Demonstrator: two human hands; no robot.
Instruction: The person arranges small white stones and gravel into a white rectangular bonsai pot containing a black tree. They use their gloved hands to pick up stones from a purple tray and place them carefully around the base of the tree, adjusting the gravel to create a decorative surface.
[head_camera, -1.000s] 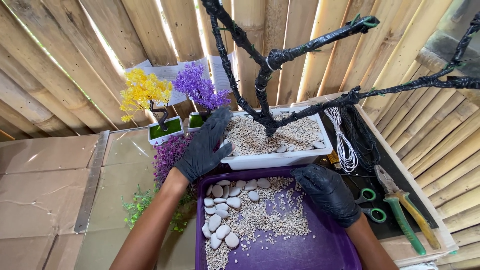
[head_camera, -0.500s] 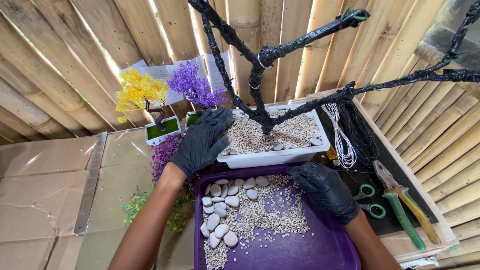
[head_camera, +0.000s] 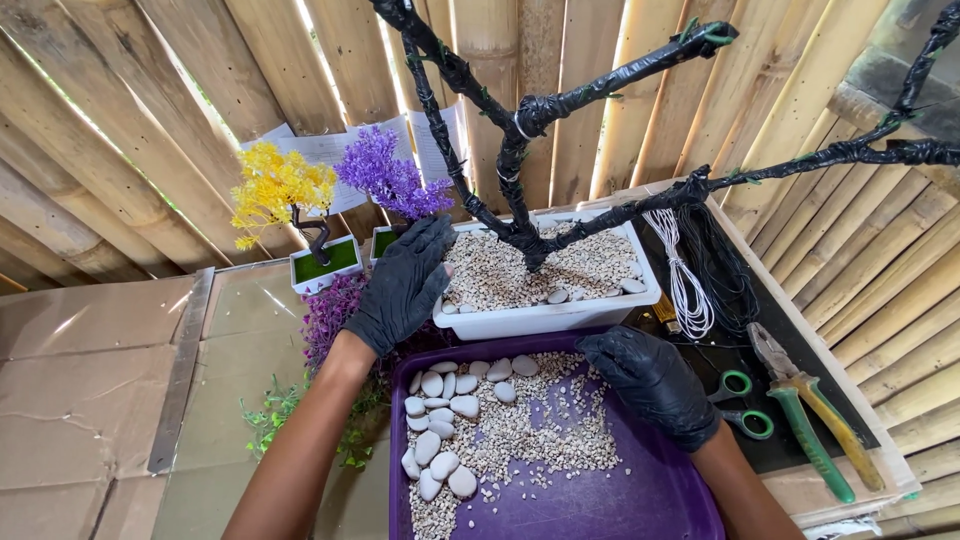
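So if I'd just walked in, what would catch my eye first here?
Probably the bare black-wrapped tree rising from a white planter of gravel at centre, with the left hand in a black glove on the planter's left end. Then the purple tray of gravel and white pebbles below, the right hand over it.

Black wrapped branches (head_camera: 620, 75) spread low over the white planter (head_camera: 550, 318), crowding any approach from above. The purple tray (head_camera: 640, 500) presses against its front. Pliers (head_camera: 815, 420), scissors (head_camera: 745, 400) and wire coils (head_camera: 690, 270) fill the right; cardboard (head_camera: 90, 380) on the left lies open.
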